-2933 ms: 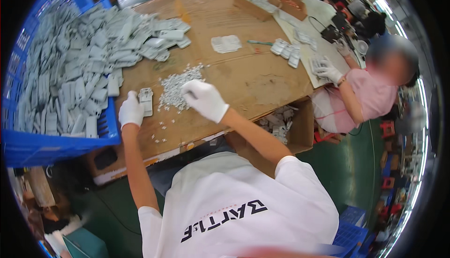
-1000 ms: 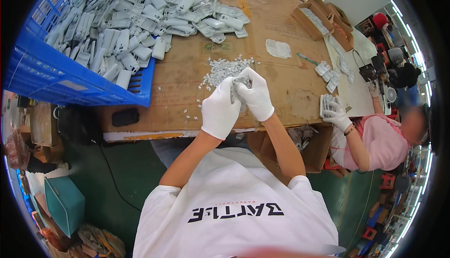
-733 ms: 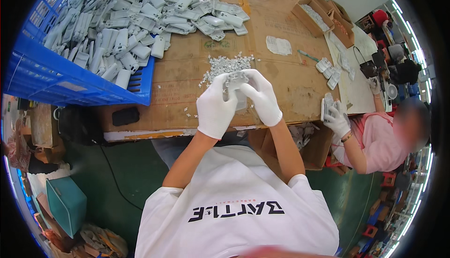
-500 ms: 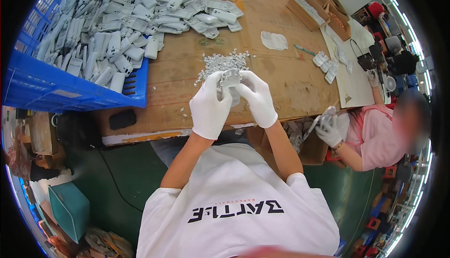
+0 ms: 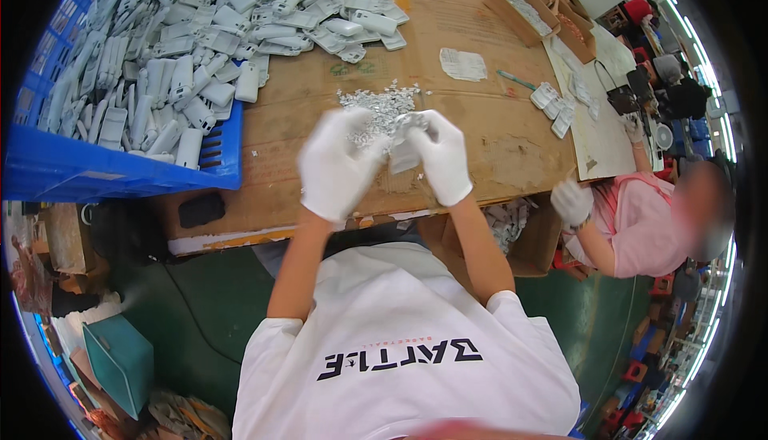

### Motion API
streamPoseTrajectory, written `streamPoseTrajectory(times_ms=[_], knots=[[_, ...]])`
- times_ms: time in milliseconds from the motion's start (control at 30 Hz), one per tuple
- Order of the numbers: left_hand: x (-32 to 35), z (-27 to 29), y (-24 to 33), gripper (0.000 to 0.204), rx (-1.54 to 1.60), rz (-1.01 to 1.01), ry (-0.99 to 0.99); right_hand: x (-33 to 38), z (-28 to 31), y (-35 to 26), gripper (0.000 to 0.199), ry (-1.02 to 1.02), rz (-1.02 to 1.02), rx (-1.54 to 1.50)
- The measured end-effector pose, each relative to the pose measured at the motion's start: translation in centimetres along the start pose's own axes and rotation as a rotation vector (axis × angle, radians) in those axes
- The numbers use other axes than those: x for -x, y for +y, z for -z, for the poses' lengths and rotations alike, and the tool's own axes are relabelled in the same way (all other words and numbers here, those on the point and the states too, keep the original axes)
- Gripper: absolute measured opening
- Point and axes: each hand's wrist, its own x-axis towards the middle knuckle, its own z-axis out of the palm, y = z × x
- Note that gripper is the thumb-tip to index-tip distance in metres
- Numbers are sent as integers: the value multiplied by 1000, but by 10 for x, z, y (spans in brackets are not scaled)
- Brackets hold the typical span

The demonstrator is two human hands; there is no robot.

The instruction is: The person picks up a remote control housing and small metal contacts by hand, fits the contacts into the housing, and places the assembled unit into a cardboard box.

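A brown cardboard-covered worktop is set above a green floor, with its left end taken up by a blue crate heaped with pale grey casings. Near the middle of the worktop's near edge, a single casing is held up by the right hand, its gloved thumb and fingers closed in a pinch around the far end. The left hand is held just beside it, fingers loosely curled (it is blurred, so whether anything is gripped cannot be told). Both forearms are brought in over the near edge and angled slightly inward. The casing is tilted, its long axis running roughly from near edge to far edge, its plain end pointed nearward. Beyond it, small light pieces are piled.
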Motion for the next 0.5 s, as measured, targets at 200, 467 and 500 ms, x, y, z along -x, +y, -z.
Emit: streamPoseTrajectory(times_ms=[200, 467, 500], knots=[[-78, 21, -122, 33, -1125, 219, 188, -90, 131, 66, 26, 321, -135, 1276], [-124, 18, -170, 18, -1216, 551, 146, -153, 192, 59, 9, 475, 186, 1888], [-123, 17, -171, 18, -1222, 557, 144, -136, 159, 49, 6, 355, 234, 1950]])
